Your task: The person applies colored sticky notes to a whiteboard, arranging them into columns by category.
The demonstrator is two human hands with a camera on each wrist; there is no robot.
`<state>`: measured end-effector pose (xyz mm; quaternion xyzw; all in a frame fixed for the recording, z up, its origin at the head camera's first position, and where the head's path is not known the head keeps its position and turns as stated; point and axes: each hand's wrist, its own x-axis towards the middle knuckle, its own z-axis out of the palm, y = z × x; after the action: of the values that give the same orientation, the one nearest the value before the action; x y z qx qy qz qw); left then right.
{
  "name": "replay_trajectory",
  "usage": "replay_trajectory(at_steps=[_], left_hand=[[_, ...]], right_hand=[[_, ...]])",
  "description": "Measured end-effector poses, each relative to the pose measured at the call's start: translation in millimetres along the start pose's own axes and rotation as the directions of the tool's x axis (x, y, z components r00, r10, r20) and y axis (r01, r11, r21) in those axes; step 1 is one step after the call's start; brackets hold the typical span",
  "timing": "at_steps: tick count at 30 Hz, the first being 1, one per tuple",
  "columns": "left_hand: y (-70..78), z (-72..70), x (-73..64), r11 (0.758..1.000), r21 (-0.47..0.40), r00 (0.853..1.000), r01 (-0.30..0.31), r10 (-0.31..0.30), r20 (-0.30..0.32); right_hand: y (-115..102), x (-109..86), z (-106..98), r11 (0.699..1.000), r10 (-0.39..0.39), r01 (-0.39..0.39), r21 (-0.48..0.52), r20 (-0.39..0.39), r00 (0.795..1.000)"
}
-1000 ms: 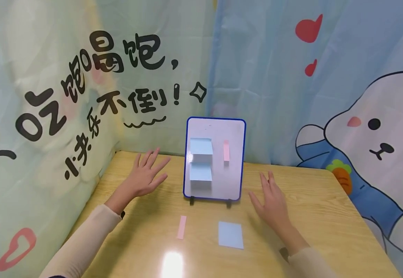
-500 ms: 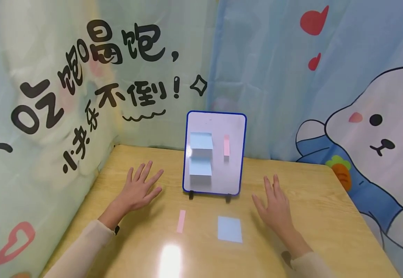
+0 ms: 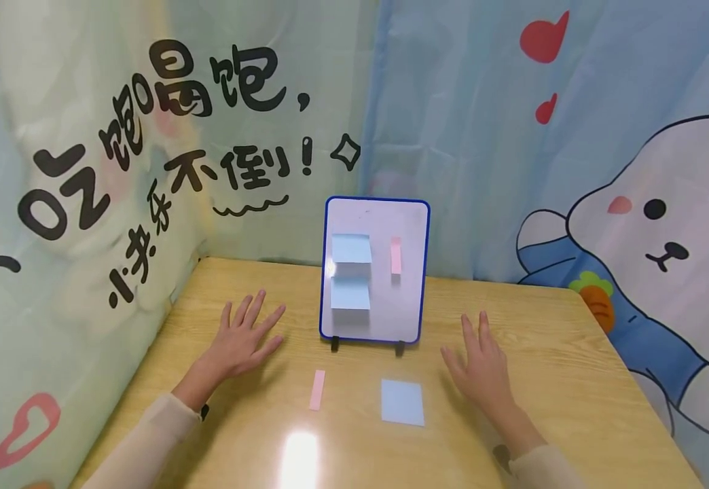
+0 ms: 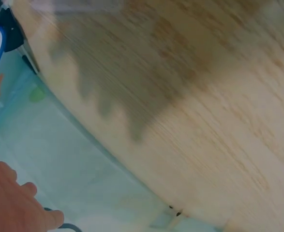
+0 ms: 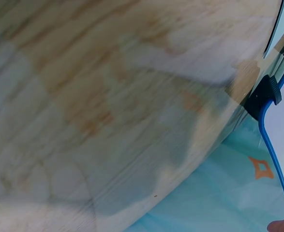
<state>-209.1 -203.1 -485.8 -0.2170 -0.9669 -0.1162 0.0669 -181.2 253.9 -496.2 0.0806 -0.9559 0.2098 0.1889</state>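
In the head view a small whiteboard with a blue rim stands upright on black feet. Stuck on its left half are an upper blue sticky note and a lower blue sticky note; a narrow pink sticky strip is on the right half. In front of it on the table lie another pink strip and a blue square note. My left hand hovers left of the board, fingers spread, holding nothing. On the right, my right hand is held with straight fingers, touching no note.
The wooden table reaches back to a printed curtain behind and at the left. One black board foot and the blue rim show in the right wrist view. Glare falls on the table's front.
My left hand has drawn back a little, toward me and to the left. The right hand has shifted slightly, and the head view has tilted a bit. The notes stay in place.
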Motion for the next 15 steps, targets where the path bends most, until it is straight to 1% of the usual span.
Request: replay_trajectory(at_steps=[5, 10, 12, 15], left_hand=[[0.5, 4.0, -2.3, 1.000, -0.006, 1.000, -0.003, 0.003, -0.006], [1.1, 3.6, -2.2, 1.000, 0.007, 1.000, 0.000, 0.001, -0.007], [1.7, 2.2, -2.7, 1.000, 0.005, 1.000, 0.002, -0.002, -0.001], [2.7, 0.7, -4.4, 1.000, -0.008, 1.000, 0.004, -0.004, 0.006]], right_hand=[[-0.8, -0.8, -0.7, 1.000, 0.015, -0.015, -0.002, 0.027, 1.000], [0.4, -0.5, -0.3, 0.999, 0.029, -0.028, -0.015, 0.041, 0.999], [0.2, -0.4, 0.0, 1.000, 0.024, -0.023, -0.017, 0.031, 0.999], [0.0, -0.7, 0.5, 0.999, -0.015, 0.014, -0.029, -0.016, 1.000]])
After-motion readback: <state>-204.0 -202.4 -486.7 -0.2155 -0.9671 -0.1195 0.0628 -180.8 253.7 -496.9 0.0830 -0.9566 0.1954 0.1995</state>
